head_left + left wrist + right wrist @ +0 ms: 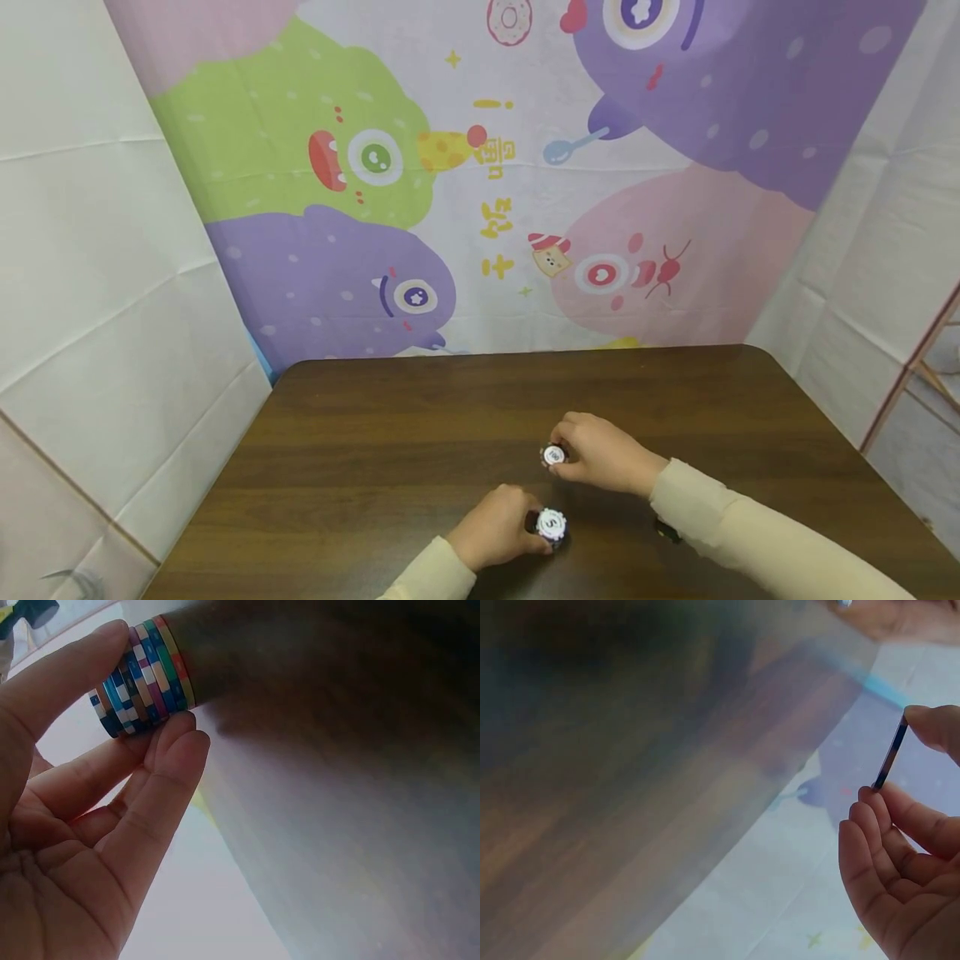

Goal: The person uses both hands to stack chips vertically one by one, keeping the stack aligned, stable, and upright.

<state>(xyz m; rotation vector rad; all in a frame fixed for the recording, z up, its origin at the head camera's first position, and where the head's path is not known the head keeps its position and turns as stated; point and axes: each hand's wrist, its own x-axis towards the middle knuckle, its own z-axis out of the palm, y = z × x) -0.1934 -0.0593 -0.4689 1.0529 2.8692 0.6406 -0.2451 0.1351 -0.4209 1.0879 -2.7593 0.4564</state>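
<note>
In the head view my left hand [497, 527] grips a stack of poker chips [551, 525], its top chip white-faced with a marking in the centre. The left wrist view shows the stack edge-on [146, 679]: several chips with blue, white, purple, green, red and brown edges, between the thumb and the fingers. Farther from me and to the right, my right hand [606, 452] pinches a single poker chip [554, 455] with a white, numbered centre. Seen from the right wrist, that chip [889, 754] is a thin dark edge between thumb and fingertips.
Both hands are over a dark brown wooden table [360, 442]. Behind its far edge hangs a cloth [495, 317] printed with cartoon monsters. Pale cloth walls [97, 250] stand at the left and right. A dark band [667, 531] shows at the right sleeve.
</note>
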